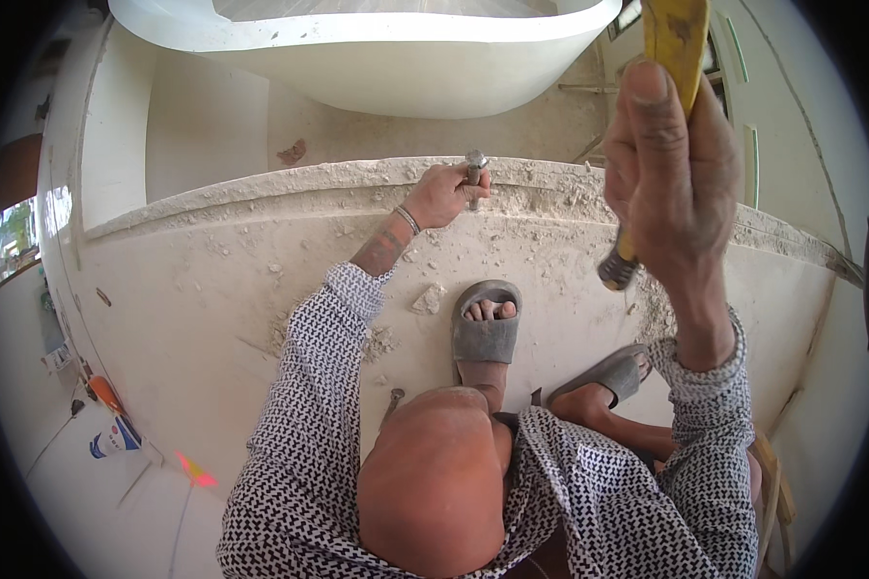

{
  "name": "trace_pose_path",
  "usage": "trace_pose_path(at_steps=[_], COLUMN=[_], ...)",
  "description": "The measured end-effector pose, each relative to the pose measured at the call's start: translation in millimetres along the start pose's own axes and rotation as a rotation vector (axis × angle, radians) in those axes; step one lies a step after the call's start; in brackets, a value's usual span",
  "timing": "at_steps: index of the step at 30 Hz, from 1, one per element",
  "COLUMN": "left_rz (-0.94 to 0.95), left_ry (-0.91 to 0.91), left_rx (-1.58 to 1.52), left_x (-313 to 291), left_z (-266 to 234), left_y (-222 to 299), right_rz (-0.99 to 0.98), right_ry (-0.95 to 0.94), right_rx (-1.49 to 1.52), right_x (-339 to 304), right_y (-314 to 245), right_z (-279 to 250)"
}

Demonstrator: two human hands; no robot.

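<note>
My left hand (442, 196) is closed around a metal chisel (474, 162), which stands roughly upright at the chipped ledge (357, 179). The chisel's head rises above my fingers, and its lower end sits among crumbled plaster. My right hand (681, 169) is raised at the upper right, wrapped around a yellow-handled tool (674, 43). The thumb lies along the handle. A dark ridged end (616, 271) of that tool shows below the fist, while its top runs out of the picture, so its head cannot be seen.
A white bathtub (415, 72) stands beyond the ledge. Rubble, including a larger chunk (429, 298), lies on the pale floor around my sandalled feet (488, 323). At the left are an orange-handled tool (104, 394) and a blue-and-white packet (116, 439). Walls close in at the right.
</note>
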State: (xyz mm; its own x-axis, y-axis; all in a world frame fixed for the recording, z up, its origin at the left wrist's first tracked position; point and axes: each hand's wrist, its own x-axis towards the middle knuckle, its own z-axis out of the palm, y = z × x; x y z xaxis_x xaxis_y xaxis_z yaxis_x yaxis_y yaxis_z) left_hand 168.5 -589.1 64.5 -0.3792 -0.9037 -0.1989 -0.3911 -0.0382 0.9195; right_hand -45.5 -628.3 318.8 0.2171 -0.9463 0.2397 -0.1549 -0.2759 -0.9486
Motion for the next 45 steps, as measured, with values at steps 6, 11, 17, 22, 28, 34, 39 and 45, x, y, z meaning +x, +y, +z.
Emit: trace_pose_path(at_steps=[6, 11, 17, 22, 28, 34, 39, 45], left_rz=[0.073, 0.01, -0.035, 0.031, 0.067, -0.036, -0.031, 0.03], left_ry=[-0.025, 0.073, -0.024, 0.015, 0.084, -0.151, -0.097, -0.038], left_rx=[-0.007, -0.078, -0.045, 0.043, -0.158, -0.073, -0.162, -0.132], left_x=[3.4, 3.4, 2.4, 5.3, -7.1, 6.0, 1.5, -5.2], left_z=[15.4, 2.6, 12.8, 10.0, -25.3, -32.6, -23.3, -17.7], left_y=[5.7, -2.8, -8.0, 2.4, 16.5, 19.0, -0.3, -4.2], right_rz=[0.528, 0.422, 0.184, 0.479, 0.377, 0.438, 0.332, 0.071], right_ry=[-0.496, -0.187, -0.082, -0.351, -0.101, -0.14, -0.148, -0.023], right_rx=[-0.588, -0.352, -0.235, -0.44, -0.277, -0.226, -0.261, -0.182], right_x=[-71.7, -55.7, -60.9, -70.4, -44.3, -43.7, -39.8, -27.1], right_y=[100.8, 63.6, 56.2, 82.6, 48.3, 50.6, 43.6, 19.2], right_z=[-18.7, -24.3, 2.5, -9.2, -27.2, -21.8, -14.0, 9.7])
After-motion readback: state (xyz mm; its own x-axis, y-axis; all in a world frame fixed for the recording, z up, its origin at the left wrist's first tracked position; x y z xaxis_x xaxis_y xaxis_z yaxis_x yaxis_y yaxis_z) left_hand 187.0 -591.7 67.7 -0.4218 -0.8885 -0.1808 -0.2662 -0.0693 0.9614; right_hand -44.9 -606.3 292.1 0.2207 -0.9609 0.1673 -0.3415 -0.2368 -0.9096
